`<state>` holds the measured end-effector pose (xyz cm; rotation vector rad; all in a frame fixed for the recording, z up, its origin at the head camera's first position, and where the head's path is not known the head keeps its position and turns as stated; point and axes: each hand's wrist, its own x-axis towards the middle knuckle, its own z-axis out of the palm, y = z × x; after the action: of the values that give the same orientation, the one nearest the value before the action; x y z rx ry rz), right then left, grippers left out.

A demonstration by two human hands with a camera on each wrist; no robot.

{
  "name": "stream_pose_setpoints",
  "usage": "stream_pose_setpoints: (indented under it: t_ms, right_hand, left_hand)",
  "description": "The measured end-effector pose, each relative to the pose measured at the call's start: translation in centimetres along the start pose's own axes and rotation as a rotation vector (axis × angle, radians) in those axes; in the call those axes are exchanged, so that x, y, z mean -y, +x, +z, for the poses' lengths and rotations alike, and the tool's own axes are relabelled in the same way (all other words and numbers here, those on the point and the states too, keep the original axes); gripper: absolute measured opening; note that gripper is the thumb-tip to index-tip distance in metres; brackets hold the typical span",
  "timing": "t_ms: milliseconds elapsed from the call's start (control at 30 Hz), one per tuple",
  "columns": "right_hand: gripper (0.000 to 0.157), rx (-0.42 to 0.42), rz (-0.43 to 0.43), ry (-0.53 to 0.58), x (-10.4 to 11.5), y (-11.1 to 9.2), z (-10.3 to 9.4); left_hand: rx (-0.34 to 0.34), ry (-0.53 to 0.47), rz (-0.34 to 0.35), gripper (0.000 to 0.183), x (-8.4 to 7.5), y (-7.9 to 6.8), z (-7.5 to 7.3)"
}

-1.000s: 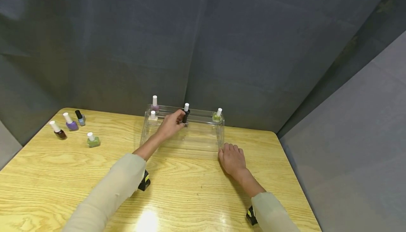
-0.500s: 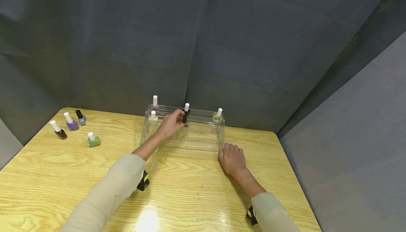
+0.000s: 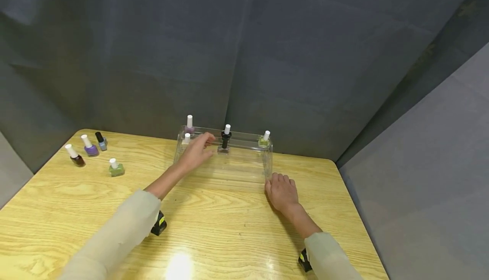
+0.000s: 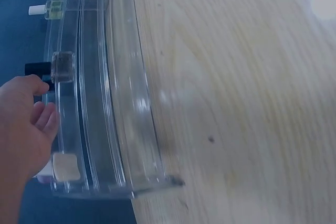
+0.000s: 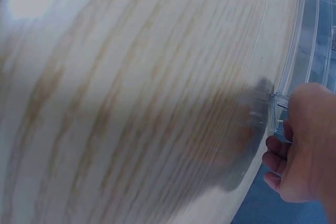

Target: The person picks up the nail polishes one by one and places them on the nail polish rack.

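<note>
A clear acrylic tiered rack (image 3: 240,170) stands toward the back of the wooden table. My left hand (image 3: 195,154) hovers over its upper tiers, fingers parted and nothing between them. Just right of those fingers, a black-capped nail polish bottle (image 3: 223,149) stands upright on the second tier, greyish in the left wrist view. Behind it is a white-capped dark nail polish (image 3: 227,132). A cream nail polish (image 4: 66,167) is partly hidden by my left hand in the head view. My right hand (image 3: 282,193) grips the rack's front right corner, fingers curled.
The top tier also bears a lilac nail polish (image 3: 189,128) at left and a yellow-green one (image 3: 264,140) at right. Lying or standing on the table's left are a dark brown bottle (image 3: 78,160), a purple one (image 3: 91,150), a light blue one (image 3: 102,145) and a green one (image 3: 116,170).
My left hand has let go of the black-capped nail polish bottle and drawn back to the left. The bottle stays on the second tier. My right hand keeps its place at the rack's corner.
</note>
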<state>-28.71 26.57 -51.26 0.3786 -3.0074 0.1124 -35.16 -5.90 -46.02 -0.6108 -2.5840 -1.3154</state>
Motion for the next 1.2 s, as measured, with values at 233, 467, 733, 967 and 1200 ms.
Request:
stream_pose_setpoints:
  t_ms: [233,467,733,967,1200]
  right_hand:
    - [0.032,0.013,0.002,-0.013,-0.3,0.1,0.1]
    - [0.032,-0.010,-0.012,-0.024,-0.5,0.2,0.3]
    - [0.032,-0.020,-0.016,-0.013,-0.6,0.2,0.3]
    - [0.031,-0.033,-0.019,0.000,-0.3,0.1,0.5]
    - [0.031,-0.044,-0.018,0.001,-0.2,0.0,0.4]
  left_hand:
    - [-0.024,-0.011,0.073,0.038,0.5,-2.5,-2.0]
    - [-0.071,0.014,0.090,0.038,1.2,-6.0,-5.0]
    - [-0.173,0.173,0.057,0.042,3.4,-9.8,-9.3]
    - [-0.213,0.202,0.004,0.049,5.2,-12.7,-13.2]
    - [-0.153,0.174,-0.128,0.058,7.3,-15.3,-15.9]
